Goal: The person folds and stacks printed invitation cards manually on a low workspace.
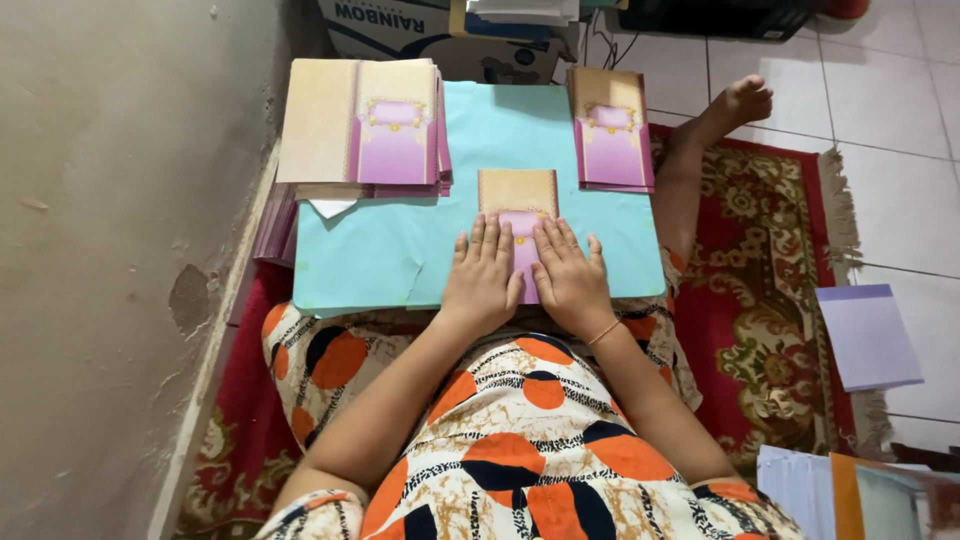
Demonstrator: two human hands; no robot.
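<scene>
While both palms press flat, fingers (487, 240) spread and gripping nothing, the left hand (481, 280) and right hand (570, 280) cover a thin purple-and-tan card (517, 200) near the smooth turquoise tabletop's (400, 250) front edge. Two stacks of like cards — a wide stack (365, 135) at the far left corner, a narrow stack (612, 140) at the far right.
</scene>
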